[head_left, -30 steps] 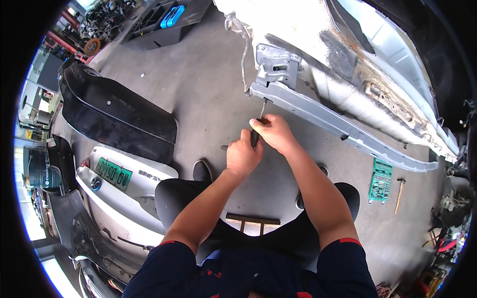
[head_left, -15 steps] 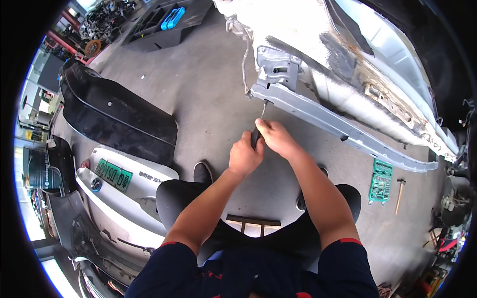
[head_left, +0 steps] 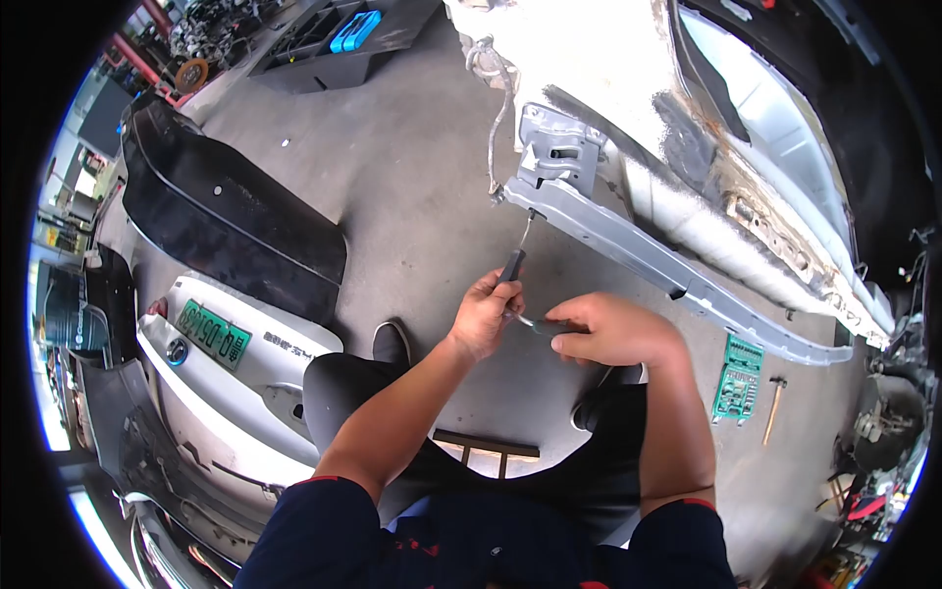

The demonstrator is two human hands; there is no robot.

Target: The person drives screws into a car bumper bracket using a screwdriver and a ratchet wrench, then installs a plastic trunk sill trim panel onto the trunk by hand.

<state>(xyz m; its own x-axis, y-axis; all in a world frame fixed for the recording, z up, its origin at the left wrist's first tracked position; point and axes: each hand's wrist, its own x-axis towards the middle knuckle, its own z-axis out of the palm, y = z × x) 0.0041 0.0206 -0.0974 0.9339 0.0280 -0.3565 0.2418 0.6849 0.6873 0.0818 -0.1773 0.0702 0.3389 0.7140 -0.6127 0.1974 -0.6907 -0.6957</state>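
My left hand (head_left: 484,314) is closed round the black handle of a screwdriver-like tool (head_left: 511,267). Its thin metal shaft reaches up to the edge of a grey metal beam (head_left: 628,236), near the beam's left end. To the right, my right hand (head_left: 613,329) pinches the dark handle of a second tool (head_left: 552,327), whose metal shaft points left to the fingers of my left hand. Whether that shaft touches them is unclear. A grey bracket (head_left: 561,147) joins the beam to the white car body (head_left: 589,49).
Left lie a black panel (head_left: 235,206) and a white panel with a green plate (head_left: 216,335). On the floor at right are a green socket set (head_left: 738,378) and a hammer (head_left: 774,410). A black tray (head_left: 324,74) holds a blue item. A low stool (head_left: 486,445) stands between my legs.
My right hand has left the black handle and moved right and down, and now holds the second tool. My left hand stays on the first tool. The view has shifted slightly.
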